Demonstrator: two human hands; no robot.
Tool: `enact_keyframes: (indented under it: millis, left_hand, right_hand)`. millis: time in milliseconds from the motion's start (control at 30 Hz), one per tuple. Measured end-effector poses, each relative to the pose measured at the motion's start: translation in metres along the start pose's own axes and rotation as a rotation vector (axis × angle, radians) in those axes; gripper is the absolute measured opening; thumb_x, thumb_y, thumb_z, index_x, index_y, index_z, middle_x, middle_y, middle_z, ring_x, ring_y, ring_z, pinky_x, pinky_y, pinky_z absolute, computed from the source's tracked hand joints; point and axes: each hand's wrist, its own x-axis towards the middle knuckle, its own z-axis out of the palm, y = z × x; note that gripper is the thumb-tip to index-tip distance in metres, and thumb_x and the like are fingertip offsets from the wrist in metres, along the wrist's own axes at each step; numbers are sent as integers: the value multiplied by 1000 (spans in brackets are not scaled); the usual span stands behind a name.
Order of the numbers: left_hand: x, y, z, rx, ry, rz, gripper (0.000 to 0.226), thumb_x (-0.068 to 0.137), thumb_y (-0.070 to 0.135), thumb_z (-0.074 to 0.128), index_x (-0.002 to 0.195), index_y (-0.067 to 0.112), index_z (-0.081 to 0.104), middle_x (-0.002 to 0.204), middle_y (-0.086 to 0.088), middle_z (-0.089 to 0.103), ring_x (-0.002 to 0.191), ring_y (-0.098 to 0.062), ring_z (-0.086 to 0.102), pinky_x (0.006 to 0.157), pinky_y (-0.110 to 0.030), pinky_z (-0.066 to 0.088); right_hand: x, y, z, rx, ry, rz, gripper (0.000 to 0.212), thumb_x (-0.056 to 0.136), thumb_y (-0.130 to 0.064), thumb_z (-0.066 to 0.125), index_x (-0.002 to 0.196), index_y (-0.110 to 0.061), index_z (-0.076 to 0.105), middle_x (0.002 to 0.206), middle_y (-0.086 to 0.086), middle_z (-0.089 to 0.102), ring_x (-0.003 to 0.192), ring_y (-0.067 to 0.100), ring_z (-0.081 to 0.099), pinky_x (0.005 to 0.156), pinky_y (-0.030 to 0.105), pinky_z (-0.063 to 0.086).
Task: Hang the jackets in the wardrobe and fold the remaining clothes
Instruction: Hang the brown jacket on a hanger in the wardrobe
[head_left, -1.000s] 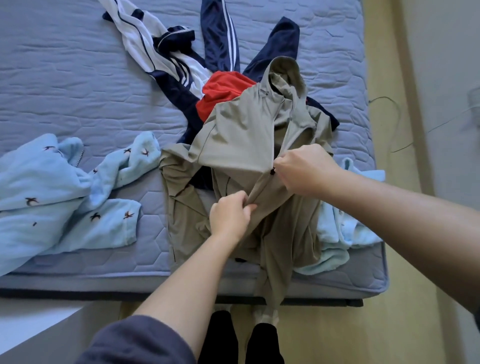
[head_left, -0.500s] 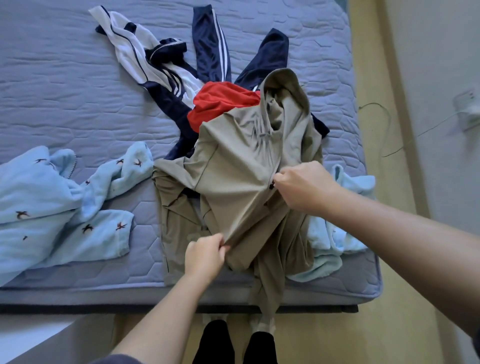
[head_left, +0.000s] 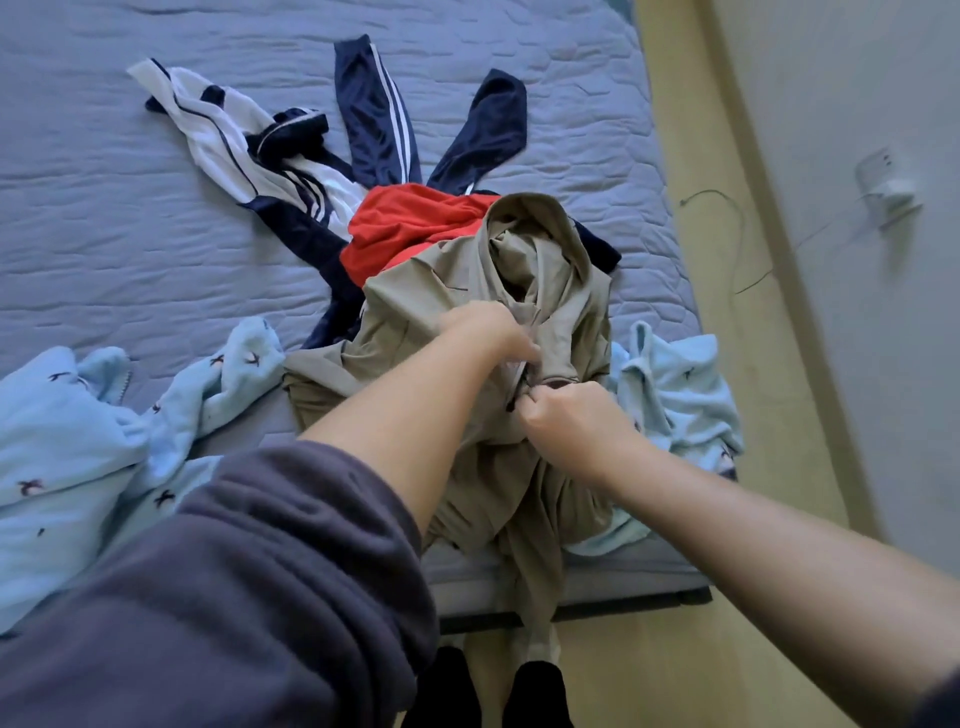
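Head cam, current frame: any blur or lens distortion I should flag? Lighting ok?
Head view: left hand motion-smeared, fingers unreadable; right hand fairly sharp, pinching the khaki jacket; wall socket streaked near the right edge; mattress edge bowed by the wide lens; light soft and even, no glare.

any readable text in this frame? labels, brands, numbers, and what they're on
None can be read.
khaki jacket: no label or print showing.
light blue clothes: small bird motifs only, no letters.
navy and white track jacket: stripes only.
wall socket: too blurred to tell any marking.
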Motion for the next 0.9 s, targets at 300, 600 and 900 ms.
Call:
enact_keyframes:
  millis: [300, 600, 900]
  left_hand:
    - [6, -10, 6, -897, -95, -207, 20, 94, -1, 42, 105, -11, 55, 92, -26, 63, 73, -32, 62, 80, -48, 56]
    - [-55, -58, 11, -1673, -158, -207, 22, 101, 11, 32, 94, 3, 51, 62, -11, 51, 46, -19, 55, 59, -33, 56]
    - [-170, -71, -12, -2007, -20, -53, 27, 96, 11, 37, 108, 2, 61, 79, -7, 59, 62, -15, 50, 55, -24, 51]
  right_hand:
    - [-8, -22, 27, -99, -2, 21, 31, 24, -14, 82, 40, -17, 55, 40, -5, 48, 26, 13, 44, 32, 13, 26]
    - [5, -13, 32, 1657, -377, 1214, 54, 86, -69, 44, 99, -19, 58, 103, 3, 63, 92, 21, 61, 78, 38, 50]
    - [39, -4, -34, 2426, 162, 1502, 34, 90, 0, 45, 123, 1, 54, 112, 21, 64, 96, 34, 65, 81, 45, 55]
